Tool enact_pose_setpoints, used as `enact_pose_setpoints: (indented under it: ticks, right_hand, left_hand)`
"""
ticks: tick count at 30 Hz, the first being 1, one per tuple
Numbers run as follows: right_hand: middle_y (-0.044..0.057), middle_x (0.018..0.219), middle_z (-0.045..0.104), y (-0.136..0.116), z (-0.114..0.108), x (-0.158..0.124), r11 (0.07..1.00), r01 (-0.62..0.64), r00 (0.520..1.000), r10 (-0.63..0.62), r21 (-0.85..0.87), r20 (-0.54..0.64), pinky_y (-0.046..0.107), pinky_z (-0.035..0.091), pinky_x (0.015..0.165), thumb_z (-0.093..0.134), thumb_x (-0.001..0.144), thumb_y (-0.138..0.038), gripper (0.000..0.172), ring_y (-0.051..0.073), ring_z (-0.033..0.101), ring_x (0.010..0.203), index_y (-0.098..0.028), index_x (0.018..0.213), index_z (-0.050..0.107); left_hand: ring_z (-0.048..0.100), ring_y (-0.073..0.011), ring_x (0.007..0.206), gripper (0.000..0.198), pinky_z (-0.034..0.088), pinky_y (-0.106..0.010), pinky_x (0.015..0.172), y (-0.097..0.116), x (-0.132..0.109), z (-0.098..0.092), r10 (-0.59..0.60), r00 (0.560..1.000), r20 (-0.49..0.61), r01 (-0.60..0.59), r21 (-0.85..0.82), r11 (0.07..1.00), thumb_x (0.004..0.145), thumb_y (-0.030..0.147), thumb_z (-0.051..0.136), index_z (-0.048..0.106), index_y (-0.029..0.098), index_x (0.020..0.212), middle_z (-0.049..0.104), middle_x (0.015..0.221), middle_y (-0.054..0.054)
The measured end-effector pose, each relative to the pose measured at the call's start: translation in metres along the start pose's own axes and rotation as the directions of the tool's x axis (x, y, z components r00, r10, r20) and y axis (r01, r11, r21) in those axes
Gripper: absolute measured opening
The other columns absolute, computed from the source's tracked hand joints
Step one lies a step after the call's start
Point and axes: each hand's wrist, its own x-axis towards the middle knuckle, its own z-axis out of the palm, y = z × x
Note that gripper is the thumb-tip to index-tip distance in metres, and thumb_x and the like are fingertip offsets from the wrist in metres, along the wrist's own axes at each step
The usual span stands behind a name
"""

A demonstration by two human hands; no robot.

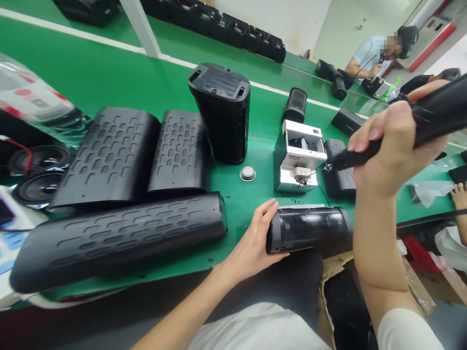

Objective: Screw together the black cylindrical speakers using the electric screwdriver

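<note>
Left hand [251, 240], fingers part-curled, holds the black housing [310, 228] at the near edge of the counter [230, 181]; right hand [390, 136] grips the screwdriver [438, 111] tightly. Slackened left hold could drop the housing.

Speaker [314, 226], one, black: on green bench [127, 85], left hand [255, 238] gripping its near end. Driver [438, 114], one: in right hand [392, 131], its tip at the front of a boxy machine [301, 158]. Slotted shells [105, 153], three (one lying lengthwise), left. Disc [247, 173], one, round. Upright case [228, 121], one, black.
</note>
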Motion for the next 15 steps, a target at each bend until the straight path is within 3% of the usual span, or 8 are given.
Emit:
enact_pose_setpoints:
  ticks: [3,8,12,15]
  right_hand:
    - [-0.01,0.061,0.041,0.017,0.002,0.003,0.996,0.022,1.0,-0.021,0.085,-0.017,0.024,0.029,0.034,0.066,0.088,-0.022,0.015,0.009,0.041,0.041,-0.02,0.097,0.055]
    - [-0.008,0.068,0.043,0.04,0.003,0.007,0.999,0.015,0.995,-0.012,0.034,-0.101,0.022,0.03,0.034,0.075,0.084,-0.024,0.024,0.009,0.043,0.042,-0.018,0.104,0.063]
    - [-0.008,0.069,0.04,0.055,0.0,0.008,1.0,0.013,0.992,-0.012,0.011,-0.123,0.021,0.035,0.035,0.087,0.085,-0.035,0.038,0.006,0.042,0.044,-0.018,0.111,0.067]
    - [-0.008,0.072,0.041,0.057,-0.002,0.007,1.0,0.012,0.992,-0.012,-0.006,-0.123,0.019,0.034,0.034,0.096,0.08,-0.057,0.057,0.005,0.042,0.044,-0.018,0.111,0.068]
  left_hand:
    - [0.042,-0.0451,0.167,0.144,0.047,-0.069,0.131,-0.001,-0.001,0.001,-0.05,0.999,0.02,0.051,-0.034,0.998,0.083,0.019,0.098,-0.005,0.044,0.179,0.034,0.177,-0.02]
    - [0.049,-0.0431,0.162,0.148,0.049,-0.067,0.13,-0.001,0.0,0.0,-0.056,0.998,0.028,0.057,-0.063,0.996,0.082,0.02,0.099,-0.01,0.045,0.179,0.043,0.173,-0.019]
    - [0.051,-0.0427,0.16,0.151,0.049,-0.067,0.129,-0.002,0.0,0.001,-0.066,0.997,0.03,0.068,-0.072,0.995,0.082,0.021,0.1,-0.014,0.045,0.179,0.044,0.173,-0.019]
    - [0.051,-0.043,0.16,0.15,0.049,-0.067,0.129,-0.003,0.0,0.001,-0.073,0.997,0.034,0.076,-0.073,0.994,0.083,0.022,0.099,-0.014,0.044,0.179,0.044,0.173,-0.02]
